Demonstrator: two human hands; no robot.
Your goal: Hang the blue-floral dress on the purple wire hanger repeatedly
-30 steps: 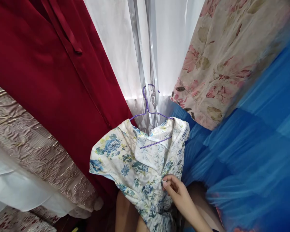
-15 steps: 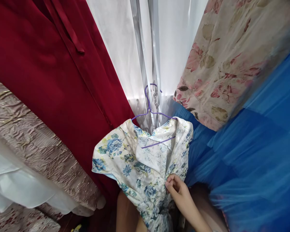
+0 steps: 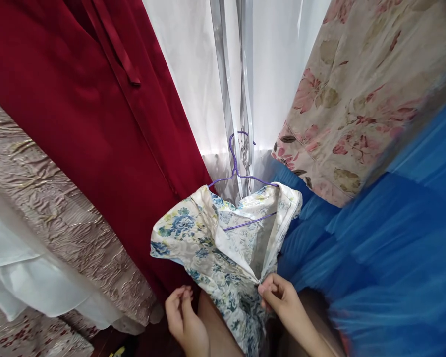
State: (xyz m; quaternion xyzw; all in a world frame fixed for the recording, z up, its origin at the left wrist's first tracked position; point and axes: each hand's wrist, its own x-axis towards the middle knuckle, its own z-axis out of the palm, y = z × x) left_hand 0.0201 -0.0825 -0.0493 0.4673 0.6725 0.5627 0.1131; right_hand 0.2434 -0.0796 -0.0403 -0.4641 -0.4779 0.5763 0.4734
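Clock positions are read from the middle of the view. The garment (image 3: 208, 250), white with blue flowers, runs from the centre down to six o'clock. It is on a purple hanger (image 3: 235, 168), whose hook points to twelve; the lower bar shows inside the open neck. Ribbons (image 3: 228, 106) hang by the hook; whether they bear the hanger cannot be told.

Right hand (image 3: 277, 293), five o'clock: thumb and forefinger closed in a pinch on the garment at the bottom of the neck opening. Any fastener there is too small to make out. Left hand (image 3: 183, 313), between six and seven: fingers loosely curled, partly open, near the garment's edge, no article seen in its grasp. A bare leg (image 3: 218, 325) shows between this hand and the garment.

Surroundings: red cloth (image 3: 107, 148) at ten, white cloth (image 3: 193, 84) at twelve, pink-flowered cloth (image 3: 342, 114) at two, blue net (image 3: 379, 248) between three and four, crinkled cloth (image 3: 67, 183) near nine, white frill (image 3: 40, 270) at eight.
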